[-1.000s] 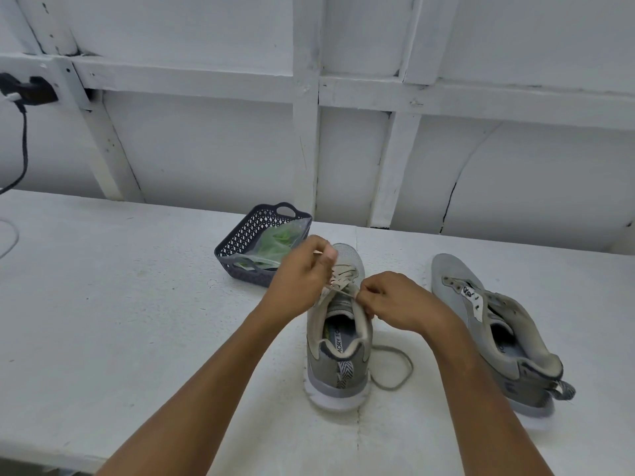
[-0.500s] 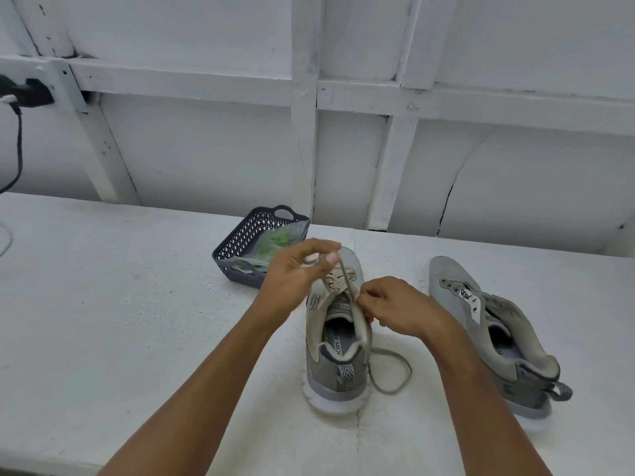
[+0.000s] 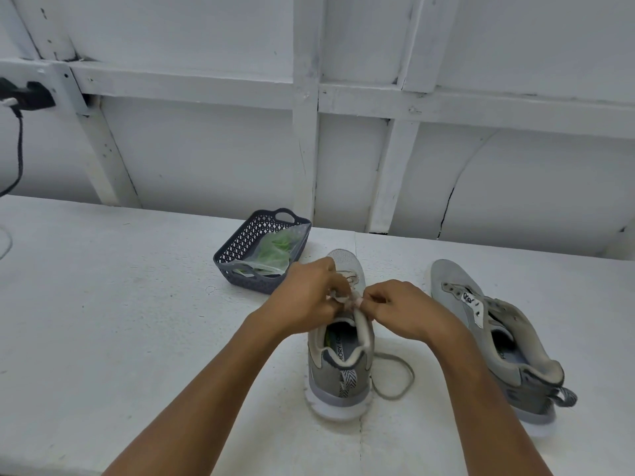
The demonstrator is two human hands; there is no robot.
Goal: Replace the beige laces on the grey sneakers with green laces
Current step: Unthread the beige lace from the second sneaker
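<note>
Around the middle of the surface (image 3: 120, 304), a bit toward its far edge, the person is working on the laced sneaker (image 3: 338, 359), which is sitting upright with its heel pointing at them. Both hands are hovering right over the tongue area. The left hand (image 3: 309, 297) and right hand (image 3: 402, 307) are both pinching the beige lace (image 3: 395, 377) up near the eyelets, fingers (image 3: 372, 304) curled tight on it. It's a bit blurry there, so I can't tell which eyelet they're on. The loose end of that lace is trailing off in a loop on the surface, just beside the heel on the right.

The second sneaker (image 3: 494, 334) is lying tilted over toward the right edge, and its eyelets are looking bare already. So I'm guessing this one's roughly halfway through unlacing. The green laces (image 3: 278, 247) are waiting in a clear bag inside the dark basket (image 3: 240, 245) just behind the left hand, not touched yet.

What could go wrong, I think: nobody's holding the shoe down, since both hands are busy with the lace. If the lace is snagging in an eyelet and they're tugging hard, the sneaker could be tipping or sliding toward the basket. That trailing loop could also be catching under the sole and jamming the pull.
</note>
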